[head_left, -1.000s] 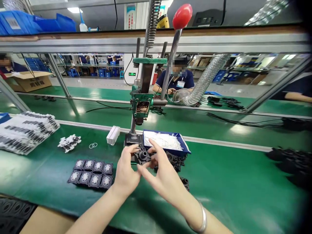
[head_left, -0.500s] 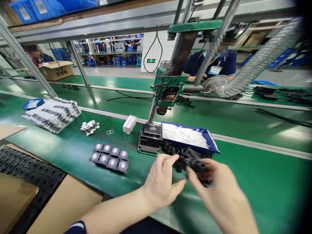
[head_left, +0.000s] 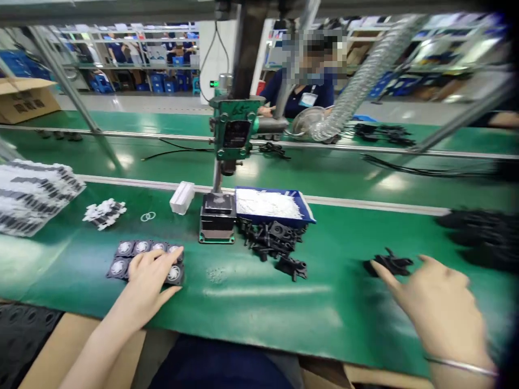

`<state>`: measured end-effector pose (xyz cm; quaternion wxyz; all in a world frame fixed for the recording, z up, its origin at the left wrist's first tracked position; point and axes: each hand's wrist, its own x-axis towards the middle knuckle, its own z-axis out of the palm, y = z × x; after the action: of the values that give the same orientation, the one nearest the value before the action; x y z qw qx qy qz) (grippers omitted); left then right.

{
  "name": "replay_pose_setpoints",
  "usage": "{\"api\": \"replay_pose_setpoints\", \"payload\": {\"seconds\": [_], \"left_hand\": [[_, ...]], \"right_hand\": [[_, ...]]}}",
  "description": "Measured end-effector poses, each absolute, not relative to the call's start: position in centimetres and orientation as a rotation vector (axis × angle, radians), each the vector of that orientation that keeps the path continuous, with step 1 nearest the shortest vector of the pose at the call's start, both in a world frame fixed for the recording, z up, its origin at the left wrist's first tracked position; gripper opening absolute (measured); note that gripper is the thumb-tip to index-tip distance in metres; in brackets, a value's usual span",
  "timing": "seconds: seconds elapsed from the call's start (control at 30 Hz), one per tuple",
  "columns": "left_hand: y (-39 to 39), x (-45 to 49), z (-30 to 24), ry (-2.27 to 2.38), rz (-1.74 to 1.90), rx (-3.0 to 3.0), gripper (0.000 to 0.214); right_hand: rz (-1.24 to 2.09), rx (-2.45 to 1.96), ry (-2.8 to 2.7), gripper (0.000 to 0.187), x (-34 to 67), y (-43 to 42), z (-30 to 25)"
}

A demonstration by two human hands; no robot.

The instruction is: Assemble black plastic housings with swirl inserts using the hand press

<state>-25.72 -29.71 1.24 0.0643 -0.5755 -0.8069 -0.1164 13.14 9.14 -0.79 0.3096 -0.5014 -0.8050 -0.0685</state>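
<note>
Hands lie well apart on the green surface, both open. The left hand rests palm down near the near edge, left of centre. Its fingers are spread flat over the right end of a block of black squares with pale round centres, and its thumb sticks out to the side, so it grips nothing. The right hand, with a thin bracelet on the wrist, hovers toward the near right corner. Its fingers are splayed and its forefinger reaches to a lone black part; motion blur hides whether fingertip and part touch, and the hand is closed around nothing.

Between the hands, further back, stands a green hand press with a dark base block under it. A blue tray of white pieces sits just right of the base, and a loose pile of black parts lies against the tray's near side. Left of the base are a white block, two thin rings and a small heap of white-and-black bits. Stacked strips fill the left edge, and a dark heap sits at the right edge. A person in a dark shirt sits beyond the far edge.
</note>
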Motion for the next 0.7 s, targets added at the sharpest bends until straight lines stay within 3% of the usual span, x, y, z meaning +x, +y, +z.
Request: {"api": "replay_pose_setpoints", "payload": {"seconds": [0.07, 0.17, 0.27, 0.47, 0.7], "left_hand": [[-29.8, -26.2, 0.5, -2.354, -0.336, -1.765, 0.066], [-29.2, -26.2, -0.1, -2.305, -0.467, -1.859, 0.061], [-27.9, -24.2, -0.4, -2.395, -0.819, -1.975, 0.063], [-25.2, -18.1, -2.6, -2.632, -1.626, -1.907, 0.074], [-24.9, -16.3, -4.3, -2.673, -1.877, -1.775, 0.075]], "right_hand": [[-0.374, -1.301, -2.174, 0.086, 11.3, 7.0, 0.9], [-0.060, -0.967, -2.335, 0.054, 8.1, 3.9, 0.8], [0.271, -0.789, -2.466, 0.035, 5.3, 1.2, -1.3], [0.111, -0.621, -2.358, 0.003, 1.8, -2.6, -3.0], [0.246, -0.210, -2.524, 0.018, 0.8, -5.9, -4.0]]}}
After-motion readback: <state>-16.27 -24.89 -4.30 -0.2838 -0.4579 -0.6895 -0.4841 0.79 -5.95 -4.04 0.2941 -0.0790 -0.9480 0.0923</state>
